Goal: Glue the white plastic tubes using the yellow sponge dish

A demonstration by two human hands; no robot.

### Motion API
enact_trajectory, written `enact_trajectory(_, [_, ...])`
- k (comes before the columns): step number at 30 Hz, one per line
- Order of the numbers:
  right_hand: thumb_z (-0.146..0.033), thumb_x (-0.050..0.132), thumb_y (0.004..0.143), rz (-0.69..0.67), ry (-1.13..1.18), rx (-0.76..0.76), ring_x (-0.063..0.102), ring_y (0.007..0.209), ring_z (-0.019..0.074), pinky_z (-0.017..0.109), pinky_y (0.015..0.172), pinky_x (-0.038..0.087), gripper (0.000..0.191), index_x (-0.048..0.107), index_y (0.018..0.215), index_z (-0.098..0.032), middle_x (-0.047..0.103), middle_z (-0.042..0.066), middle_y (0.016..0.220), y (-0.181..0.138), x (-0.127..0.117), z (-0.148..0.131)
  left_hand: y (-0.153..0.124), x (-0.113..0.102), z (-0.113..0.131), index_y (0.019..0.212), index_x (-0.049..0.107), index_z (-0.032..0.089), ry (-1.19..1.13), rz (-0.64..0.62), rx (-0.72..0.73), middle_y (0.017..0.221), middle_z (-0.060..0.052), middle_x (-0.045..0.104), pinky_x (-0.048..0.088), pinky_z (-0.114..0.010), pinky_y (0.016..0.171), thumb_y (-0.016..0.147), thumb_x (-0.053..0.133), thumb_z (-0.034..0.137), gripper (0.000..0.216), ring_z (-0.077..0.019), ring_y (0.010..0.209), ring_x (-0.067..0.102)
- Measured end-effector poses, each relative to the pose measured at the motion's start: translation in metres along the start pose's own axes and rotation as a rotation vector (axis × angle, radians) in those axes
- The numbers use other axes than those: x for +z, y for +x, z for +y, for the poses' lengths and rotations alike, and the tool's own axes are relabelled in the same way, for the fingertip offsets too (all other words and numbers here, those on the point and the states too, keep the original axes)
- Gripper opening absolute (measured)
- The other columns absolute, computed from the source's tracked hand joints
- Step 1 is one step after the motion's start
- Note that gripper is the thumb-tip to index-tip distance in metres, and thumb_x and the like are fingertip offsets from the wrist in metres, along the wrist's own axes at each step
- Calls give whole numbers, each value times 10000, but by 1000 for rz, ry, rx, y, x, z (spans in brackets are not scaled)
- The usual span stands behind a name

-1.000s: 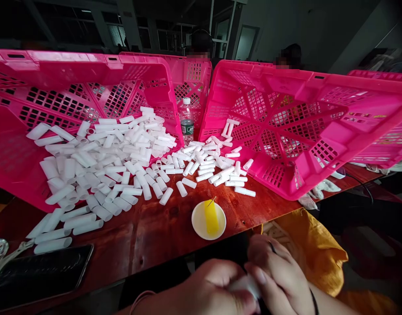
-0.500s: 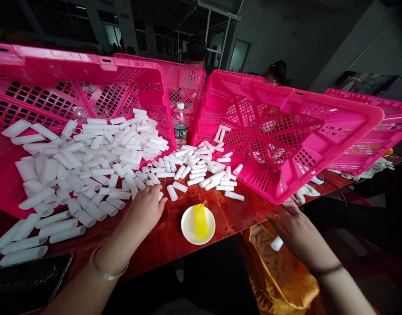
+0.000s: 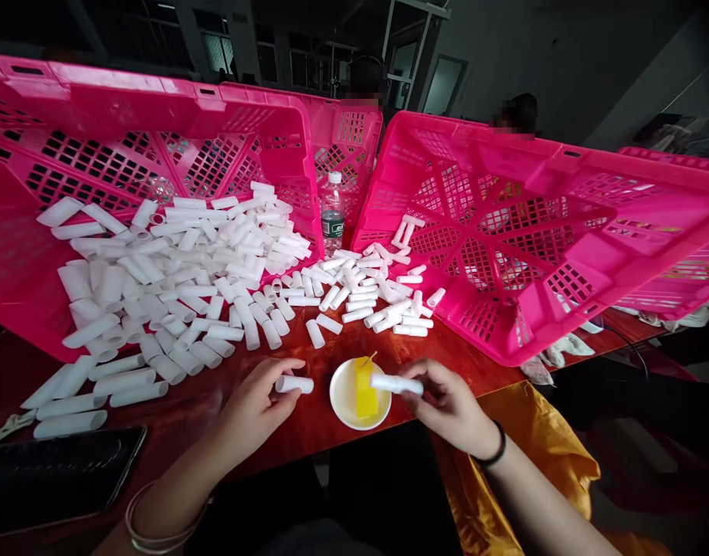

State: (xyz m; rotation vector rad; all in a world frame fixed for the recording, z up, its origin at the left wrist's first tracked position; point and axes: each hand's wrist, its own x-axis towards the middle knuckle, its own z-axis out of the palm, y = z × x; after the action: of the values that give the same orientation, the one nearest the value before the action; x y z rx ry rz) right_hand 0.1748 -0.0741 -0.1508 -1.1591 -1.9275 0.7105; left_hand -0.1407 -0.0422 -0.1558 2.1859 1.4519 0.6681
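Between its thumb and fingers, my left hand (image 3: 256, 405) pinches a short white tube (image 3: 295, 384) just left of the bowl. My right hand (image 3: 450, 401) grips a slimmer white roll (image 3: 396, 384), whose free end reaches over the right side of the white bowl (image 3: 337, 413). A yellow block (image 3: 366, 392) with a thin stick on top sits in that bowl. Wider white tubes (image 3: 186, 286) are heaped at the left, spilling out of a pink crate. Slimmer white rolls (image 3: 360, 297) lie in a smaller pile behind the bowl.
Tipped pink crates (image 3: 262, 116) (image 3: 482, 154) stand along the back of the red table (image 3: 308, 425). A water bottle (image 3: 333, 212) is between them. A black phone (image 3: 59, 479) and scissors (image 3: 10, 428) lie at left. An orange cloth bag (image 3: 522, 463) hangs below the right edge.
My right hand has come from above the orange bag to the bowl, now holding a white roll. My left hand has drawn back from the heap with a tube.
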Motion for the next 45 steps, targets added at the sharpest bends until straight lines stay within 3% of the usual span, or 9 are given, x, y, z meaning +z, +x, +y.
enact_trajectory(6, [-129, 512, 903, -50, -196, -322, 658, 964, 209, 372, 828, 555, 141, 586, 983, -218, 677, 112, 1041, 6, 23, 15, -2, 9, -1, 1064, 647, 155, 277, -25, -42, 1033, -145, 629, 501, -491, 886, 821, 426, 124, 330, -308, 996, 614])
enact_trajectory(10, [-194, 531, 920, -59, -60, -106, 664, 969, 208, 345, 791, 575, 272, 518, 1192, -214, 664, 113, 1060, -1, 21, 15, 2, 19, 20, 1143, 542, 174, 25, -81, -1, 1166, -143, 602, 520, -459, 889, 916, 442, 271, 267, -283, 1061, 607])
enact_trajectory(16, [-150, 536, 902, -32, -93, -216, 633, 979, 211, 348, 806, 557, 192, 625, 1059, -216, 625, 106, 1029, -3, 22, 12, 11, 51, 40, 1233, 467, 194, -165, -137, 134, 1372, -184, 486, 467, -516, 990, 481, 898, 419, 895, -370, 1255, 476])
enact_trajectory(20, [-194, 545, 912, -36, -18, -53, 661, 930, 206, 344, 796, 571, 233, 584, 1141, -220, 661, 90, 1003, -5, 22, 13, 13, 56, 39, 1241, 455, 216, -173, -125, 115, 1323, -144, 532, 457, -499, 1002, 496, 898, 332, 874, -336, 1221, 506])
enact_trajectory(25, [-155, 540, 898, 3, -95, -194, 615, 1012, 223, 375, 828, 553, 164, 634, 1015, -220, 617, 107, 1028, -8, 24, 16, 12, 52, 41, 1205, 481, 203, -160, -109, 109, 1300, -130, 554, 458, -481, 998, 472, 905, 349, 860, -331, 1190, 522])
enact_trajectory(30, [-291, 529, 932, -42, 95, 92, 665, 780, 184, 318, 665, 585, 242, 556, 1151, -193, 657, 82, 918, -11, 26, 15, 14, 52, 41, 1198, 478, 204, -136, -85, 133, 1296, -124, 562, 446, -488, 1004, 470, 897, 360, 854, -328, 1172, 534])
enact_trajectory(35, [-202, 576, 893, 33, -46, -158, 627, 982, 221, 370, 813, 558, 160, 631, 1042, -223, 632, 102, 1017, -12, 27, 13, 14, 54, 39, 1155, 481, 211, -104, -74, 158, 1290, -121, 564, 440, -499, 1000, 477, 889, 359, 806, -331, 1174, 533])
enact_trajectory(42, [-136, 562, 892, 36, -137, -232, 655, 932, 207, 357, 801, 565, 153, 633, 999, -218, 674, 88, 1003, -11, 27, 17, 17, 50, 36, 1141, 462, 193, -34, -85, 232, 1303, -160, 530, 429, -537, 1003, 511, 865, 450, 792, -364, 1209, 496])
enact_trajectory(45, [-63, 572, 855, 116, -117, -357, 640, 966, 213, 382, 814, 556, 207, 622, 972, -227, 663, 90, 1031, -10, 29, 15, 14, 42, 38, 1083, 485, 171, 21, -35, 287, 1360, -189, 460, 413, -524, 1027, 778, 678, 435, 447, -358, 1297, 414])
